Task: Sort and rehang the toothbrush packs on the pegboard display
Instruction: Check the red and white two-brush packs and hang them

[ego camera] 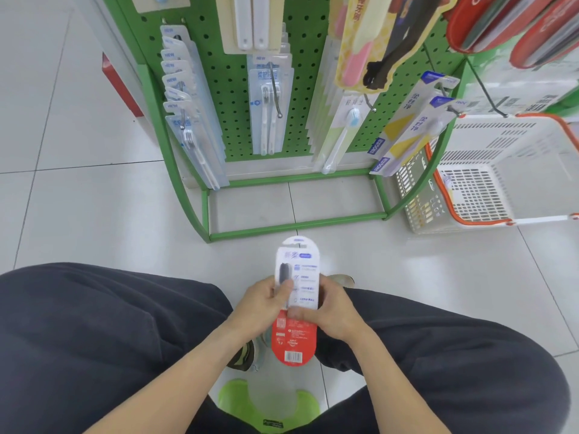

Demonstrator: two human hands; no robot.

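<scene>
Both my hands hold toothbrush packs low in front of me, between my knees. My left hand (263,303) grips the left edge of a white pack (299,270) with a dark brush head, thumb on its front. My right hand (332,311) holds the right side, thumb across where a red pack (293,343) with a barcode shows beneath. The green pegboard (307,42) stands ahead with several hanging toothbrush packs: a pale blue row (185,98) at left, a centre stack (269,101), a light stack (338,133) and blue-yellow packs (410,126) at right.
A white plastic basket with orange handles (488,183) sits on the floor right of the display's green base frame (294,227). A green stool (269,405) is under me. Red packs (517,23) hang at top right. White tiled floor surrounds the stand.
</scene>
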